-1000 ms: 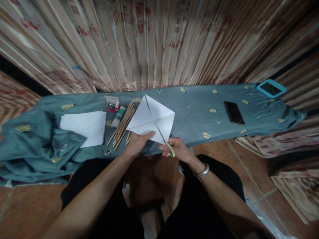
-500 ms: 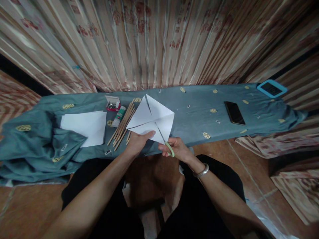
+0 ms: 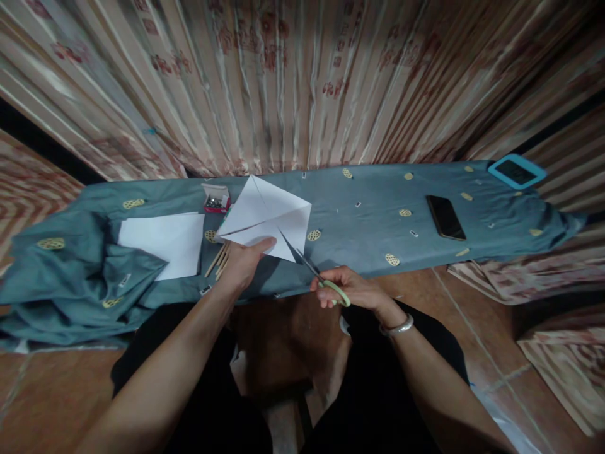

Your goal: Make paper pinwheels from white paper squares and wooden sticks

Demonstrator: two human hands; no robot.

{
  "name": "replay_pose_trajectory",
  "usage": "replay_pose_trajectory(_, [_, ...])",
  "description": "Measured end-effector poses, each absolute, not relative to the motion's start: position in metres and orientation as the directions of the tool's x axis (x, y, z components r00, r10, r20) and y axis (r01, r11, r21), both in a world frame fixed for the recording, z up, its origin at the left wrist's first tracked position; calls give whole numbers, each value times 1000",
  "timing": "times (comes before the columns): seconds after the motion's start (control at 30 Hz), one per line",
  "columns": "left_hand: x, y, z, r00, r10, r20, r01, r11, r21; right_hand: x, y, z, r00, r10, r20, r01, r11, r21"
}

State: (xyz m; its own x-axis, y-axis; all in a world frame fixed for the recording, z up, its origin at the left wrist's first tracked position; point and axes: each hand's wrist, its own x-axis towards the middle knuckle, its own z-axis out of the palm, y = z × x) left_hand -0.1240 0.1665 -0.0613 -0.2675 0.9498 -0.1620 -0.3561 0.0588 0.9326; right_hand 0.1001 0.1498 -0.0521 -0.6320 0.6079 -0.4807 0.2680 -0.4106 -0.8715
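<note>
My left hand (image 3: 246,260) pinches the near edge of a white square of paper (image 3: 283,217), thumb on top and the other fingers beneath. Slits run from the corners of the paper in toward its middle. In my right hand (image 3: 350,287) is a pair of scissors (image 3: 336,291) with light green handles. Their blades point up and left, with the tips by the near right corner of the paper. Under the paper, the near ends of several thin wooden sticks (image 3: 218,260) show; the rest of them is hidden.
A stack of white paper (image 3: 163,243) lies to the left, partly under bunched cloth. Behind the sticks stands an open red box (image 3: 216,200) of small metal pieces. Toward the right end of the cloth-covered surface (image 3: 359,233) are a black phone (image 3: 445,217) and a blue-framed digital display (image 3: 516,171).
My left hand has carried the paper left, over the sticks and the glue stick. My right hand has drawn the scissors back to the right, out of the slit.
</note>
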Motion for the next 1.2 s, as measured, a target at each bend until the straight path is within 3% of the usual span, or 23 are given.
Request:
replay_pose_trajectory(0.1, [-131,167,-58,-264,946,-188,-373,80,924,121,153,-43,-676,567,-471,274,-400,-875])
replay_pose_trajectory(0.2, [-133,166,-56,-222,957,-189,-379,94,921,134,157,-38,-616,692,-377,169,-351,-921])
replay_pose_trajectory(0.3, [-129,162,-55,-142,973,-184,-394,115,912,137,166,-41,-360,898,-252,69,-244,-967])
replay_pose_trajectory(0.4, [-123,157,-56,-76,973,-218,-400,171,900,133,176,-47,-104,983,-151,65,-145,-987])
replay_pose_trajectory(0.57, [-115,151,-63,6,946,-323,-325,308,894,123,186,-52,-42,994,-104,105,-99,-990])
replay_pose_trajectory(0.7, [-113,147,-71,67,934,-351,-274,355,894,116,188,-51,-101,978,-182,100,-172,-980])
replay_pose_trajectory(0.9, [-113,148,-65,105,918,-382,-373,392,841,106,189,-58,-201,944,-261,4,-266,-964])
replay_pose_trajectory(1.07, [-114,152,-59,183,924,-337,-636,372,676,91,189,-71,18,965,-263,-171,-256,-951])
replay_pose_trajectory(1.2, [-108,150,-65,214,928,-305,-606,371,703,78,186,-77,109,965,-239,-209,-213,-955])
